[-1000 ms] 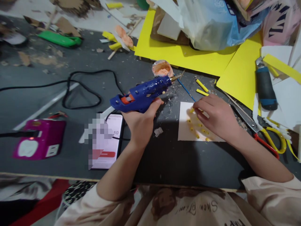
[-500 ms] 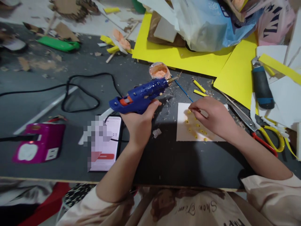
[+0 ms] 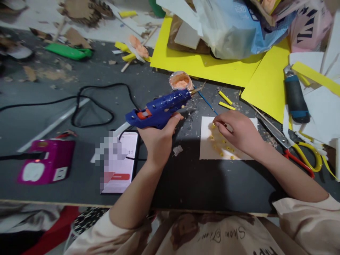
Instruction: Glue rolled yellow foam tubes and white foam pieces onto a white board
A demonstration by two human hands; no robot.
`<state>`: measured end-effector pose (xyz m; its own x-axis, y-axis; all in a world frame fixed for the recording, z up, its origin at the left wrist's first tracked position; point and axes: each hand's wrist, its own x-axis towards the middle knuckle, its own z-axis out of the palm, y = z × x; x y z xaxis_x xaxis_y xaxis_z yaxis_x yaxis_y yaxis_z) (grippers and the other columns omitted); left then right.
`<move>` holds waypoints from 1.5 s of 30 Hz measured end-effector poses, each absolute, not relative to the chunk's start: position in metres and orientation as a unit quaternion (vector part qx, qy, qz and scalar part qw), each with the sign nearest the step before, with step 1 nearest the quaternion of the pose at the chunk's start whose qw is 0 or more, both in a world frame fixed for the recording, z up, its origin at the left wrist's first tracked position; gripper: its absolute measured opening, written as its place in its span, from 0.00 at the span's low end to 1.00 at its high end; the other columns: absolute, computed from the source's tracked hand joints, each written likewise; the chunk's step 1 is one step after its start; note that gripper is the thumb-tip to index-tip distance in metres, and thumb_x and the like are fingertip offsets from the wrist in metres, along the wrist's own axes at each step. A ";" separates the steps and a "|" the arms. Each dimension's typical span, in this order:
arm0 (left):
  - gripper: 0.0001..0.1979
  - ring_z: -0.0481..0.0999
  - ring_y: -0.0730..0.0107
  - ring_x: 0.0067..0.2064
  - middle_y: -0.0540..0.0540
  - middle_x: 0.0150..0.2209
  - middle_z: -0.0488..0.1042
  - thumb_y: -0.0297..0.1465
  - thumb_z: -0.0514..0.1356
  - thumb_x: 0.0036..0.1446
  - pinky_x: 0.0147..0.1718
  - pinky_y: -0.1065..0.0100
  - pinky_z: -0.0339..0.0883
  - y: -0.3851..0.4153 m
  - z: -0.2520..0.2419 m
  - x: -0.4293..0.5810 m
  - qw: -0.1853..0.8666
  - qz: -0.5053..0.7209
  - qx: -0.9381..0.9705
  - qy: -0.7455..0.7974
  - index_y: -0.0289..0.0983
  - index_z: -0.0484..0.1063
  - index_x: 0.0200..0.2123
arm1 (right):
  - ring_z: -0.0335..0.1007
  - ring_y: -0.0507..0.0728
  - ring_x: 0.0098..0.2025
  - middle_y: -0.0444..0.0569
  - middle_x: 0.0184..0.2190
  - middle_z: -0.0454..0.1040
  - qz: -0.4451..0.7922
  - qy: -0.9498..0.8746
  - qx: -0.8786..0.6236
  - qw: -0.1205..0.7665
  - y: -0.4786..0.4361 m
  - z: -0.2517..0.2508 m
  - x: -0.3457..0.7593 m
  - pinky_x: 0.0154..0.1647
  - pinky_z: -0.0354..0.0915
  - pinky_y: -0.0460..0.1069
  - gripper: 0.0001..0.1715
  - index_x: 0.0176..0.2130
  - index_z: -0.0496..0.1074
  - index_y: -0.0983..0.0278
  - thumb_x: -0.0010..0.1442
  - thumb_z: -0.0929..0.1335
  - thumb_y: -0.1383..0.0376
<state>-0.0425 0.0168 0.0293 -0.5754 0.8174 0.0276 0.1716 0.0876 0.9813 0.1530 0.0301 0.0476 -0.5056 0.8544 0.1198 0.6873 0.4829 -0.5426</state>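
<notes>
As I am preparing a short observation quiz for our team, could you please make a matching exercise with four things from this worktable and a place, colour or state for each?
Things
1. glue gun
2. scissors
3. white card
4. phone

Places, colours or states
A. lying flat beneath the right hand
B. showing a lit screen
C. blue, gripped in the left hand
D. fitted with red and yellow handles

Right pairs: 1-C, 2-D, 3-A, 4-B
</notes>
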 end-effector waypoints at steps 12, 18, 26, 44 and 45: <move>0.07 0.67 0.73 0.22 0.49 0.26 0.76 0.35 0.64 0.44 0.22 0.68 0.64 0.017 0.023 -0.046 0.278 0.530 0.385 0.703 0.39 0.71 0.23 | 0.71 0.60 0.41 0.50 0.38 0.78 0.163 -0.789 -0.523 0.279 0.057 0.062 0.183 0.44 0.61 0.55 0.17 0.39 0.75 0.60 0.68 0.59 0.61; 0.08 0.67 0.73 0.22 0.50 0.25 0.75 0.35 0.66 0.43 0.21 0.69 0.63 0.017 0.023 -0.047 0.292 0.531 0.379 0.700 0.39 0.70 0.22 | 0.66 0.64 0.41 0.53 0.34 0.75 0.077 -0.806 -0.552 0.199 0.066 0.029 0.186 0.41 0.59 0.58 0.08 0.36 0.74 0.61 0.62 0.65 0.65; 0.10 0.66 0.74 0.22 0.51 0.25 0.73 0.33 0.67 0.41 0.23 0.68 0.63 0.018 0.022 -0.045 0.312 0.537 0.388 0.681 0.38 0.68 0.21 | 0.64 0.65 0.42 0.53 0.33 0.71 0.044 -0.811 -0.554 0.184 0.059 0.017 0.179 0.43 0.59 0.61 0.07 0.33 0.71 0.61 0.60 0.64 0.70; 0.13 0.71 0.69 0.27 0.49 0.27 0.74 0.35 0.70 0.37 0.28 0.66 0.68 0.017 0.026 -0.041 0.349 0.508 0.389 0.685 0.38 0.71 0.25 | 0.74 0.57 0.37 0.52 0.37 0.78 0.319 -0.736 -0.549 0.236 0.040 0.036 0.187 0.37 0.65 0.52 0.10 0.44 0.64 0.63 0.67 0.59 0.61; 0.13 0.71 0.69 0.27 0.49 0.27 0.75 0.35 0.70 0.37 0.28 0.66 0.68 0.016 0.026 -0.041 0.353 0.499 0.392 0.687 0.38 0.71 0.26 | 0.75 0.57 0.39 0.52 0.38 0.78 0.325 -0.729 -0.543 0.261 0.041 0.033 0.188 0.39 0.65 0.52 0.11 0.46 0.64 0.63 0.67 0.59 0.61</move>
<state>-0.0409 0.0164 0.0256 -0.4426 0.8917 -0.0945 0.1869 0.1947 0.9629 0.1875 0.0405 0.0333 -0.2735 0.9615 0.0274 0.6217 0.1985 -0.7577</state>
